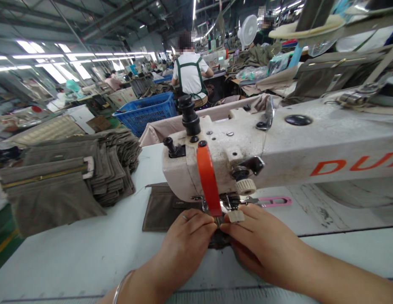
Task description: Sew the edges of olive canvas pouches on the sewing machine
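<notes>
- Where the left of the frame shows the white tabletop, a thick stack of grey-brown fabric pieces lies in uneven layers, with a zipped pouch piece on top, its brassy zip slanting across to a pale tab.
- Behind the stack, upper left of centre, stands a blue plastic crate; just right of it a co-worker in a white shirt with dark green straps sits facing away.
- At lower centre is the fabric piece being handled: dark grey-brown, flat, straight-edged, with a small dark patch of tiny, unreadable light lettering. Its right part runs beneath the machine head, where a thin brassy line shows between the hands.
- Left of that line, the left hand, wearing a ring and a bracelet, pinches the piece between thumb and fingertips.
- Above the fingertips hangs an orange guard, which hides the needle.
- Right of the line, the right hand pinches the same piece, its fingertips just beside the left's.
- Beyond it, right of centre, pink-handled snips lie under the white sewing machine, whose arm fills the right side.
</notes>
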`<action>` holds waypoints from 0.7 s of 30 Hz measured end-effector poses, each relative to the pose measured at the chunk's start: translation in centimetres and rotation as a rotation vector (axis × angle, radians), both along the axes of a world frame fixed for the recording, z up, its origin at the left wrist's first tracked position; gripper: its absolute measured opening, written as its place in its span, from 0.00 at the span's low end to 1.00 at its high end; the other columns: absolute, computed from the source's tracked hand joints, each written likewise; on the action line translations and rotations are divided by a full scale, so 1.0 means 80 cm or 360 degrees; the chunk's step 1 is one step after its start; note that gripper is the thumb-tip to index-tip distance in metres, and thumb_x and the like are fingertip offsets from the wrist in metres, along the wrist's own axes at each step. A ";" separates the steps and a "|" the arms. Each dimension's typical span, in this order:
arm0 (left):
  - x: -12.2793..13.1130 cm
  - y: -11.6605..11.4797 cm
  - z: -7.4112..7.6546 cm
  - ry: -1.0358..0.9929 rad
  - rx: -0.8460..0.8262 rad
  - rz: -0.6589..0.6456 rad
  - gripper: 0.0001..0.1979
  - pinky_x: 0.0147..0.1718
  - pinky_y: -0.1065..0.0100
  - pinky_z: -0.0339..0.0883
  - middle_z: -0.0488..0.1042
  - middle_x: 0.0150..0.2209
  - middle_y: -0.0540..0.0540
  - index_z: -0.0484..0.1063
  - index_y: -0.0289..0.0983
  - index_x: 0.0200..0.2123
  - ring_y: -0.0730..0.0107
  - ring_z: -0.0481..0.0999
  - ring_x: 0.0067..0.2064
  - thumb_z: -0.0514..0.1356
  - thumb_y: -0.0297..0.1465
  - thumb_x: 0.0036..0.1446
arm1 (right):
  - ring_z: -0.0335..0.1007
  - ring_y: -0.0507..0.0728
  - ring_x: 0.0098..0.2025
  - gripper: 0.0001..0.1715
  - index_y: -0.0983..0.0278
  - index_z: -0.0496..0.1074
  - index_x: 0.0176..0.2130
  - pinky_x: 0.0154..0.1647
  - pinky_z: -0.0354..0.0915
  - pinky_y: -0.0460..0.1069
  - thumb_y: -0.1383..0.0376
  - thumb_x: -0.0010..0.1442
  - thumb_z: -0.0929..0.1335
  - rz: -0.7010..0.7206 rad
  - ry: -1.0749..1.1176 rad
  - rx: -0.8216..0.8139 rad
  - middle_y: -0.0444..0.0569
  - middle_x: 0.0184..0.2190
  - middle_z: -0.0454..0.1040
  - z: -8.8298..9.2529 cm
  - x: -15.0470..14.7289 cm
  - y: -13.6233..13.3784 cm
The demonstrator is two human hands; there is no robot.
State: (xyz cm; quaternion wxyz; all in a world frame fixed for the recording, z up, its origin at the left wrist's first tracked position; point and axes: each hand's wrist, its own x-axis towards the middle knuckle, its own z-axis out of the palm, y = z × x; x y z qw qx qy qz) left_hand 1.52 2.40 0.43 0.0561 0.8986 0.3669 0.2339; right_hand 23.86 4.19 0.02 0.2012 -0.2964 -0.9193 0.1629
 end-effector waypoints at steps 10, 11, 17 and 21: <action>-0.006 0.022 0.007 0.0028 -0.0079 0.0020 0.10 0.49 0.65 0.71 0.79 0.42 0.47 0.74 0.36 0.42 0.67 0.77 0.44 0.55 0.21 0.63 | 0.66 0.63 0.42 0.17 0.62 0.72 0.47 0.43 0.64 0.60 0.70 0.59 0.62 -0.0148 -0.0056 0.0064 0.53 0.43 0.73 -0.006 -0.009 0.001; -0.006 0.026 0.009 0.0043 -0.0114 0.0031 0.10 0.49 0.65 0.71 0.79 0.41 0.48 0.74 0.37 0.42 0.67 0.77 0.44 0.56 0.21 0.62 | 0.66 0.63 0.41 0.16 0.63 0.72 0.46 0.42 0.64 0.59 0.70 0.60 0.62 -0.0170 -0.0077 0.0058 0.53 0.42 0.73 -0.006 -0.011 0.002; -0.005 0.044 0.010 0.0090 -0.0071 0.0164 0.08 0.46 0.64 0.72 0.80 0.39 0.49 0.76 0.38 0.38 0.65 0.79 0.42 0.59 0.21 0.60 | 0.64 0.64 0.39 0.21 0.62 0.69 0.53 0.39 0.62 0.58 0.67 0.61 0.62 -0.0226 -0.0174 0.0087 0.52 0.40 0.73 -0.008 -0.012 0.004; -0.009 0.052 0.001 0.0094 0.0029 0.0276 0.08 0.46 0.63 0.72 0.80 0.41 0.47 0.78 0.39 0.36 0.63 0.78 0.44 0.59 0.23 0.60 | 0.64 0.63 0.39 0.22 0.62 0.69 0.54 0.40 0.61 0.58 0.67 0.61 0.62 -0.0231 -0.0163 0.0106 0.52 0.41 0.72 -0.010 -0.011 0.005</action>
